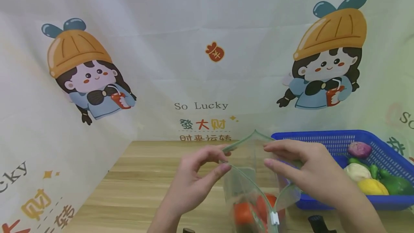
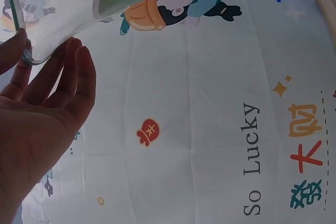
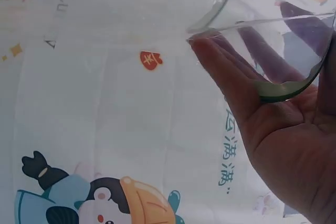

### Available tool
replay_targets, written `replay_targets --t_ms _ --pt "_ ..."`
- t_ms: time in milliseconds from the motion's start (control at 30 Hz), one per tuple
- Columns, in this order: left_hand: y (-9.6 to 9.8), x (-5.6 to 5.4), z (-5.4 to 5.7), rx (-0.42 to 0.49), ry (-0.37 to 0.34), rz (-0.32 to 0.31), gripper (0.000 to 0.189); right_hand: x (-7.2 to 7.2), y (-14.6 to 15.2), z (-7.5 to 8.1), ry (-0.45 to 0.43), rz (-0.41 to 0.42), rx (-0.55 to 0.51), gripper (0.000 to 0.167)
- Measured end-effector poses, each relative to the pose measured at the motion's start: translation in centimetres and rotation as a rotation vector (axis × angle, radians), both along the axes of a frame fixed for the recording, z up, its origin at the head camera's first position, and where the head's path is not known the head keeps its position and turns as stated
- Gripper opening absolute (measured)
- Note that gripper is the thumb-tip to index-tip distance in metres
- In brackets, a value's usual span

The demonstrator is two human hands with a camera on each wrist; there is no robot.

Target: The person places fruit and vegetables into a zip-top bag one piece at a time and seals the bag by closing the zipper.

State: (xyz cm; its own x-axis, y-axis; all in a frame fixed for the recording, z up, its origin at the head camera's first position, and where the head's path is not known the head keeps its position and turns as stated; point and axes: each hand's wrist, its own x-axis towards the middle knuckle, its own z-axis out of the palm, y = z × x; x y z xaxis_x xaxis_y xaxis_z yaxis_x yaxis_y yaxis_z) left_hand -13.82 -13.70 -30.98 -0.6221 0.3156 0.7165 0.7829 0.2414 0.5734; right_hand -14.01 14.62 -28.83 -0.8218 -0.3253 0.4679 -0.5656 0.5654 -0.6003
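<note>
A clear zip bag (image 1: 239, 182) with a green-edged mouth and a white slider (image 1: 274, 218) stands spread at the mouth between both hands. Red, tomato-like pieces (image 1: 244, 214) lie low inside it, blurred through the plastic. My left hand (image 1: 197, 179) pinches the left side of the rim between thumb and fingers; the left wrist view shows the bag's edge (image 2: 37, 60) running between them. On the other side, my right hand (image 1: 310, 168) has its fingers extended and apart against the bag's right side. In the right wrist view the green edge (image 3: 283, 92) crosses that hand's palm side.
A blue basket (image 1: 323, 135) at the right holds a purple onion (image 1: 359, 150), a white bulb (image 1: 357, 172), a yellow lemon (image 1: 372, 187) and a green pepper (image 1: 396, 183). A black object (image 1: 318, 223) lies at the front of the wooden table (image 1: 136, 190). A printed cloth hangs behind.
</note>
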Motion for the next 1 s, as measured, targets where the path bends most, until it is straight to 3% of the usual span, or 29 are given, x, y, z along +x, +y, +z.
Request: replay_targets --t_ms 200,400,500,700,1000 --pt "-0.21 -0.11 -0.18 0.013 -0.024 0.029 0.009 -0.06 0.49 0.16 -0.026 -0.072 -0.09 0.022" --pt "-0.36 -0.29 0.21 0.092 -0.023 0.062 0.011 -0.38 0.44 -0.02 0.06 -0.078 -0.234 0.019" --pt "-0.39 -0.41 0.34 0.096 -0.026 0.073 0.011 -0.52 0.41 -0.09 0.09 -0.042 -0.273 0.018" --pt "-0.59 -0.29 0.34 -0.024 -0.082 0.075 0.01 -0.66 0.35 -0.21 0.132 0.063 -0.19 0.021" --pt "-0.56 -0.31 0.24 -0.042 -0.064 0.062 0.009 -0.23 0.24 -0.16 0.3 0.091 -0.15 0.028"
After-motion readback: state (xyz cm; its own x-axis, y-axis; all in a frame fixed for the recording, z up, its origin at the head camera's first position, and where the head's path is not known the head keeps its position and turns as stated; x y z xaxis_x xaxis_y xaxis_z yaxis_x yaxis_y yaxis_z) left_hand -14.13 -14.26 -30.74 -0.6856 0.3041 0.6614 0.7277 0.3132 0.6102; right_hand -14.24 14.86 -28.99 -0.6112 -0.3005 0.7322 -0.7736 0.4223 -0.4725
